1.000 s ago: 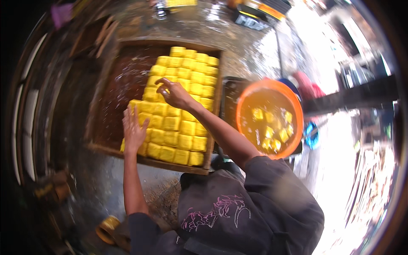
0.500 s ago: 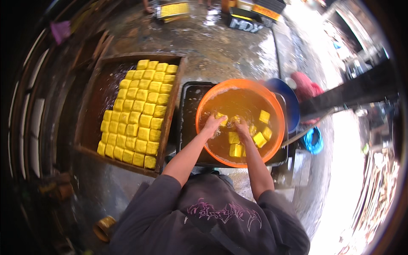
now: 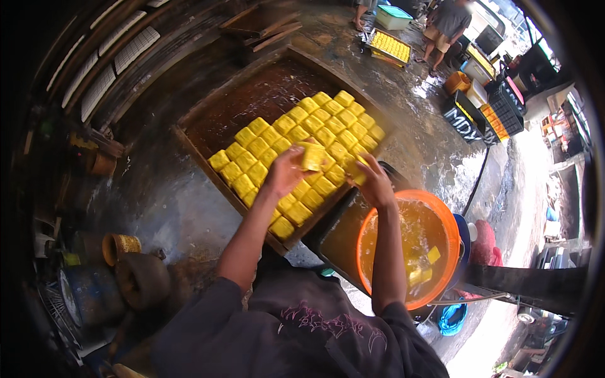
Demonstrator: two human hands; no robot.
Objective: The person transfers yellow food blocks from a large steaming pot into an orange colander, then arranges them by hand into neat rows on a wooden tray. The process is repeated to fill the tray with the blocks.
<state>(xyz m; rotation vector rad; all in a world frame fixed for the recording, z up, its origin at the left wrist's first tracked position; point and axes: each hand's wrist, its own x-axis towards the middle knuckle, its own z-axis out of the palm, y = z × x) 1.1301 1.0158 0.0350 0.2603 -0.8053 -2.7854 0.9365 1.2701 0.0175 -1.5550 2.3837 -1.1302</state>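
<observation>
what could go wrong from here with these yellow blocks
The yellow block in the left hand might slip and dent the packed blocks below. The right hand, its own block blurred, appears close to the wooden tray's edge, so that block could clip it. The right forearm overlaps the orange tub in view and might bump its rim.

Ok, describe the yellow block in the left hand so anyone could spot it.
Find the wooden tray left of the orange basin. Over its rows of yellow blocks, the left hand holds the target block. Unlike those rows, it is raised, left of the other block in the right hand.
</observation>
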